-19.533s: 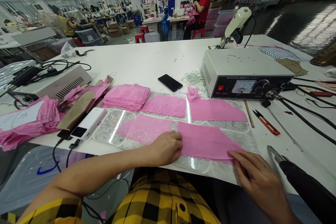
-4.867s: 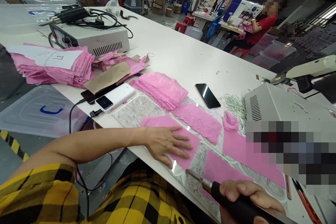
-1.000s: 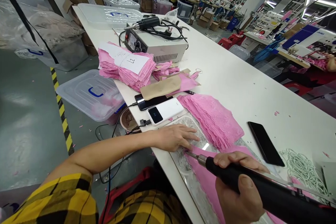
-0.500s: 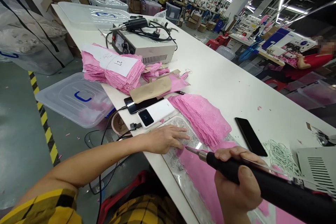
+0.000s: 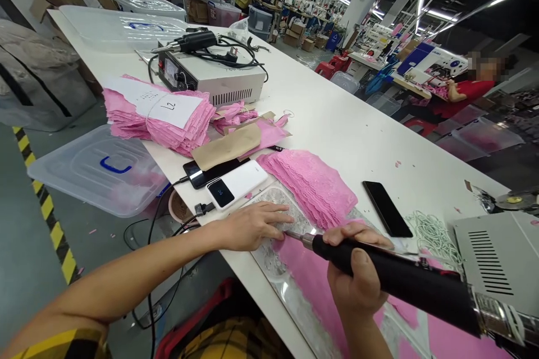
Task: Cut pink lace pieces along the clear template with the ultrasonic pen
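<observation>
My left hand (image 5: 248, 224) lies flat with its fingers stretched out on a clear plastic template (image 5: 275, 266), near the upper end of a pink fabric sheet (image 5: 309, 269). Closed around the thick handle of a black handheld cutter (image 5: 404, 275) is my right hand (image 5: 357, 263). The cutter's slim metal tip points left and meets the pink fabric right beside my left fingertips. Just beyond my hands is a stack of cut pink lace pieces (image 5: 309, 185).
A white power bank (image 5: 242, 182) and a black phone (image 5: 387, 208) flank the stack. Further back are a bundle of pink pieces (image 5: 155, 112) with a paper label and a control box (image 5: 236, 81). Pale cord (image 5: 435, 235) and another grey box (image 5: 497, 258) stand right. A person in red sits beyond.
The view has turned slightly right, so everything sits further left. My right hand has brought the cutter's tip a little closer to my left fingers; the left hand stays on the template.
</observation>
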